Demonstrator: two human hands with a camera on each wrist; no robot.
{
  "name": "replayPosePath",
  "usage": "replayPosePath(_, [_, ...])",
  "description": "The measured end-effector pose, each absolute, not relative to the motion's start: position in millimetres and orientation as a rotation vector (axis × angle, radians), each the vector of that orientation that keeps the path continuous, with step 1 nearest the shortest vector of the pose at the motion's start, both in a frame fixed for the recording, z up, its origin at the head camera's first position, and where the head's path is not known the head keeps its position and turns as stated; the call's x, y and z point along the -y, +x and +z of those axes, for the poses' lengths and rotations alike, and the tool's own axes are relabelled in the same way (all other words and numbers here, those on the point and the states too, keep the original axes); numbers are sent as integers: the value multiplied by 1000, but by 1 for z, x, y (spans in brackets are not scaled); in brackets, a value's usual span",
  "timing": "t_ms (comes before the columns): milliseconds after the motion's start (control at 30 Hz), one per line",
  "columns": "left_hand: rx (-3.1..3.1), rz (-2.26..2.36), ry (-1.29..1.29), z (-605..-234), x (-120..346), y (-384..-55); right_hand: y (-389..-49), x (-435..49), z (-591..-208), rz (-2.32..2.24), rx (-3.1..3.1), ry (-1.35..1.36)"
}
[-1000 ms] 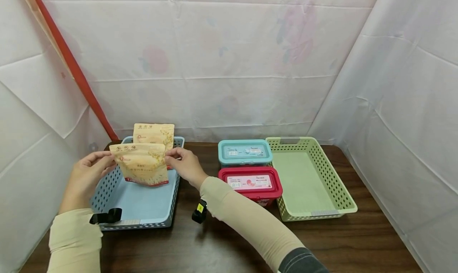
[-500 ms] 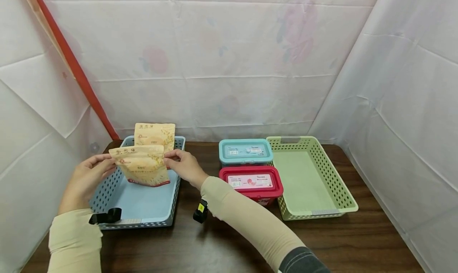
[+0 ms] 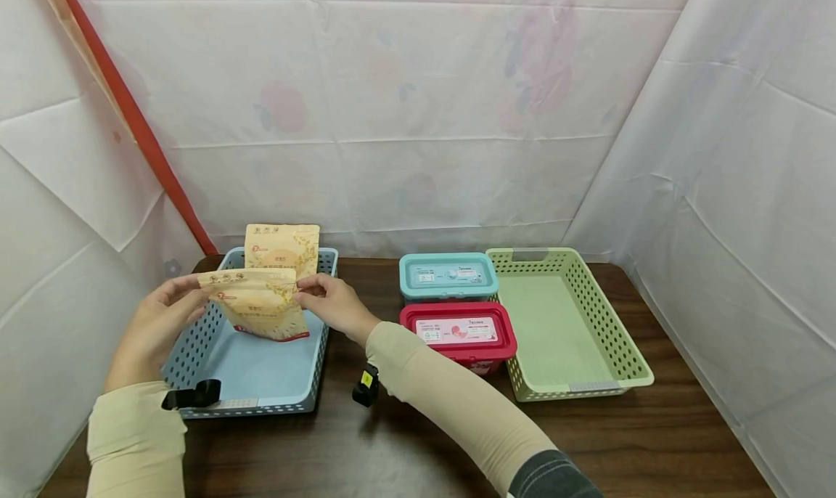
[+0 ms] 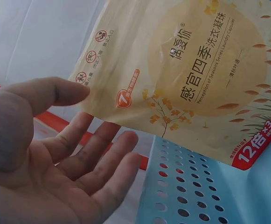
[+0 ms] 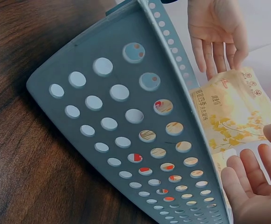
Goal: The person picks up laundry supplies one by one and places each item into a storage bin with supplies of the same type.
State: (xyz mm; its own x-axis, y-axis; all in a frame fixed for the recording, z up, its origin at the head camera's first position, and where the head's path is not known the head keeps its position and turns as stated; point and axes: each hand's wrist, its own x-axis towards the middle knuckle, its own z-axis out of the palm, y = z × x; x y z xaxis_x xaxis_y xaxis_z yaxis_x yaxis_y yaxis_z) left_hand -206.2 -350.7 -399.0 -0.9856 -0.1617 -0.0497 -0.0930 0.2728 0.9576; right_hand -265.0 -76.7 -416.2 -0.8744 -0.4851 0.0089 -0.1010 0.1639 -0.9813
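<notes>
From where I stand, the left hand (image 3: 153,324) is at the far left, above the near-left side of the blue basket (image 3: 261,371); its thumb and fingers pinch the upper left corner of the front pouch (image 3: 257,305), thumb on the printed face, fingers behind; this grip looks the same as a second ago. The front pouch is held over the inside of the basket, tilted, its red-banded lower edge toward the basket floor; I cannot tell whether that edge touches down. Compared with a second ago, its top edge has sunk a little and its right edge has shifted slightly left; a bit more of the print shows on the rear pouch (image 3: 281,244), which stands at the basket's far end, where it was.

Next comes the right hand (image 3: 336,305), reaching in across the basket's right rim; it grasps the front pouch by its upper right edge, and has moved slightly left along with it. Farther right on the dark wooden table (image 3: 366,454), the teal tub (image 3: 448,275) sits behind the red tub (image 3: 457,331), both lidded and unmoved; just beside them, at the far right, the green basket (image 3: 562,331) rests where it was.
</notes>
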Motion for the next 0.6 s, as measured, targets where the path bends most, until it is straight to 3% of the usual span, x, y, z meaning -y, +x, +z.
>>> replayPosePath(133, [2601,-1670,289,-395,348,-207,-265,76,-416,-1773,-2122,-558])
replayPosePath(600, [2627,-1703,235,-390,344,-202,-265,74,-411,-1778,-2075,-567])
